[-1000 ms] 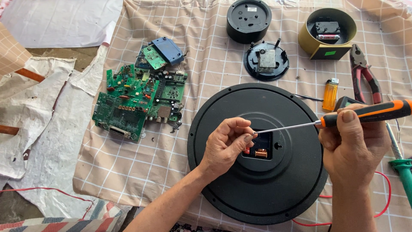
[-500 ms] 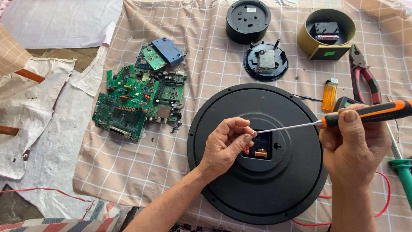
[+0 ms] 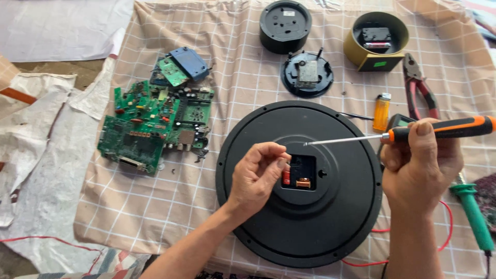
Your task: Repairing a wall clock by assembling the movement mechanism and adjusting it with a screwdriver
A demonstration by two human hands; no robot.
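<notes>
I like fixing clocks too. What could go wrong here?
The screwdriver tip hangs bare near the left hand and might poke it. The left fingers pinch at the movement in the clock back; a small part could slip and roll off.

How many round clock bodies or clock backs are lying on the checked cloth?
4: the large black clock back under the hands, a small black disc, a black round case at top, a yellow-rimmed case top right.

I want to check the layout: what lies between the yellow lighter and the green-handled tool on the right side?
In the head view, the right hand lies between the lighter and the green-handled tool, gripping an orange-and-black screwdriver.
</notes>
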